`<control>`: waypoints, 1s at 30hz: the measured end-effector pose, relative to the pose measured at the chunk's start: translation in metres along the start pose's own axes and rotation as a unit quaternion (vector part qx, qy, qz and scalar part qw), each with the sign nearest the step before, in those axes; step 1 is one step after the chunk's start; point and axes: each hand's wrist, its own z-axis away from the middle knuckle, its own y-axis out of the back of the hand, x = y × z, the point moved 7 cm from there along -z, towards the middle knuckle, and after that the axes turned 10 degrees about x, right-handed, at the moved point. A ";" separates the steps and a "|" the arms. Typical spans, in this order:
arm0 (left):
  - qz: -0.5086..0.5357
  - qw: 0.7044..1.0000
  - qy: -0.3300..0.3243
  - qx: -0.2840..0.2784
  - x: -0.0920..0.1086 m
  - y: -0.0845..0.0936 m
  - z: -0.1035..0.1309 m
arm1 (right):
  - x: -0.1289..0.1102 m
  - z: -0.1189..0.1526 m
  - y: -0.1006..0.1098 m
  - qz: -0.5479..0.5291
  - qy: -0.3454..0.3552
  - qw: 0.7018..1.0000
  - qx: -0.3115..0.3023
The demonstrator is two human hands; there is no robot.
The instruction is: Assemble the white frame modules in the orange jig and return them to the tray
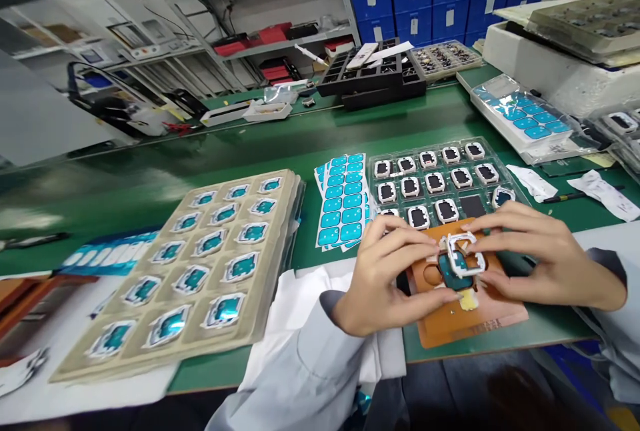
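Head view: a green workbench, with an orange fixture plate [470, 321] at its near edge as the landmark.
Left hand [383, 277]: rests on the plate's left side, fingertips pinched narrowly on the left edge of a small white frame [466, 254].
Right hand [540, 257]: over the plate's right side, fingertips closed on the frame's right edge.
White frame: sits tilted over a teal part [453, 271] at the plate's centre, held between both hands.
Handling: the frame looks thin, light and stiff but easily bent or cracked; I judge its outer edges the safest hold, clear of the glossy teal face.
Clear tray [440, 181]: just behind the plate, holding rows of similar white-framed pieces.
Blue sticker sheets [343, 201]: behind and left of the plate.
Beige tray [195, 271]: well left of the plate, filled with teal-faced parts.
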 end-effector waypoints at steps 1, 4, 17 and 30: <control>-0.010 1.000 0.007 0.010 -0.001 0.001 0.000 | -0.004 0.000 -0.002 -0.003 0.008 1.000 0.002; -0.019 1.000 0.011 0.009 -0.001 -0.001 -0.001 | -0.011 0.002 -0.008 -0.015 0.015 1.000 0.009; -0.054 0.997 0.021 -0.046 -0.003 -0.010 0.004 | -0.007 0.006 -0.012 -0.033 0.007 0.999 -0.011; 0.041 0.979 0.137 -0.145 -0.022 -0.034 0.021 | 0.011 0.009 -0.020 -0.109 -0.019 0.993 0.035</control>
